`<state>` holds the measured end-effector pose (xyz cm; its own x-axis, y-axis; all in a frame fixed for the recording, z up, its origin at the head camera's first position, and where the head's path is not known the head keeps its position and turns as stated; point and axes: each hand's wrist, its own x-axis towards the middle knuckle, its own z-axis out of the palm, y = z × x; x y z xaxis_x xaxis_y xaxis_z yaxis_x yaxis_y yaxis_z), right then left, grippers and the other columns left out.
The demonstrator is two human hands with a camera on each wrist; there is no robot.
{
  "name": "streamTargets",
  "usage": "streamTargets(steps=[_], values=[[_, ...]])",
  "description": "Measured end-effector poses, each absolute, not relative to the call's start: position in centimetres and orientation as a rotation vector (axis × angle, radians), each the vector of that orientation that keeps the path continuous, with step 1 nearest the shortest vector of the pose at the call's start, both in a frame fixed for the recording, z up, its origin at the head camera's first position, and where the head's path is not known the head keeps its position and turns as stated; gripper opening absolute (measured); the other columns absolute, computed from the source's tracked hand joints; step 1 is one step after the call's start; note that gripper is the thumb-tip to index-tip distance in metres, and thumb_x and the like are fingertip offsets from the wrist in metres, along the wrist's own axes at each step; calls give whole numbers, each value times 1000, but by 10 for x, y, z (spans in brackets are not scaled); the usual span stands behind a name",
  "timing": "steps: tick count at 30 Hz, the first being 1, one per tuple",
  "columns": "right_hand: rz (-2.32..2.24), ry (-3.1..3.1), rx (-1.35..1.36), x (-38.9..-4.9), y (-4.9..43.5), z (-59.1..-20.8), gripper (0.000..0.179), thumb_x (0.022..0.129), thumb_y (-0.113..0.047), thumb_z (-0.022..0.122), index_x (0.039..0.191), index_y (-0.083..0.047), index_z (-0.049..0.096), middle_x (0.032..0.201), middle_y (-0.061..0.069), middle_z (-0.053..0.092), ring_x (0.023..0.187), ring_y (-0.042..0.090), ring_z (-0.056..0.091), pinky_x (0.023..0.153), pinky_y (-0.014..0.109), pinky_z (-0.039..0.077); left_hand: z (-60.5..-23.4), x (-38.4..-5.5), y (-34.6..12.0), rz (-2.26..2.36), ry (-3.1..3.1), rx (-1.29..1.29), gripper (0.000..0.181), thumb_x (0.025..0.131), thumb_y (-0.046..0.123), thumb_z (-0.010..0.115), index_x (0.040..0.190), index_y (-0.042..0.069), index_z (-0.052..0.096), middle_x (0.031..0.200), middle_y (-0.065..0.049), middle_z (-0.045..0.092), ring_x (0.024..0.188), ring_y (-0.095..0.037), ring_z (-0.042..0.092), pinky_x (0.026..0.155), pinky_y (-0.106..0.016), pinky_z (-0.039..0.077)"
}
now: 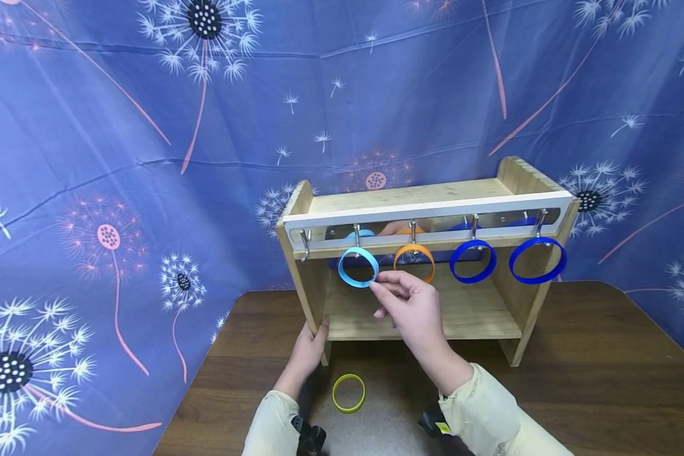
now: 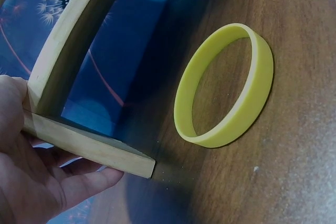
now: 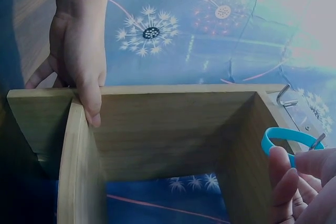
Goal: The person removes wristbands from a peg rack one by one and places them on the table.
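Note:
A light blue silicone wristband [image 1: 342,273] hangs round the second hook from the left, and my right hand [image 1: 413,310] pinches its lower right edge between thumb and forefinger. In the right wrist view the light blue wristband [image 3: 266,139] overlaps the hook's tip. My left hand [image 1: 308,351] grips the left side panel of the wooden shelf [image 1: 422,323] near its bottom, thumb on the front edge. An orange wristband [image 1: 431,256] and two dark blue wristbands [image 1: 494,259] hang on the hooks to the right. On the table lies a yellow wristband [image 2: 184,103], below the shelf's front.
The leftmost hook [image 1: 304,246] on the white-framed rail [image 1: 433,209] carries no band. Brown wooden table [image 1: 615,361] surrounds the shelf. A blue dandelion-print cloth [image 1: 319,95] hangs close behind.

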<state>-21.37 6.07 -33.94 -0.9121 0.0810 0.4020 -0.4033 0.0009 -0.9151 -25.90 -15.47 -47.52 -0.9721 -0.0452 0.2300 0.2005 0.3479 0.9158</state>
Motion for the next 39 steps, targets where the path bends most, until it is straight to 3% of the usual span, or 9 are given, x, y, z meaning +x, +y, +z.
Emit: streamTargets(steps=[8, 21, 35, 39], values=[[2019, -1923, 321, -212, 63, -339, 17, 88, -9, 73, 103, -1, 70, 86, 9, 74, 52, 19, 65, 39, 23, 41, -448, -243, -148, -1691, -2395, -176, 29, 102, 9, 49, 122, -11, 50, 122, -32, 57, 119, -45, 49, 101, -58, 37], [2013, -1815, 401, -205, 66, -335, 16, 88, -10, 73, 100, 1, 70, 79, -1, 73, 53, 18, 65, 43, 28, 48, -484, -265, -156, -1656, -2406, -138, 39, 102, 28, 51, 129, 0, 51, 129, -25, 57, 124, -39, 48, 104, -55, 36], [2051, -1678, 536, -199, 65, -331, 15, 88, -2, 71, 100, 5, 67, 80, 2, 73, 51, 16, 64, 42, 23, 45, -482, -266, -156, -1664, -2390, -125, 32, 102, 15, 50, 126, -7, 49, 123, -30, 57, 120, -45, 49, 101, -60, 36], [2052, -1658, 561, -197, 64, -330, 15, 88, 0, 70, 100, 6, 67, 81, 2, 73, 51, 16, 64, 42, 22, 45, -481, -264, -156, -1649, -2400, -121, 33, 103, 18, 50, 127, -4, 50, 124, -28, 57, 121, -42, 49, 102, -57, 36]])
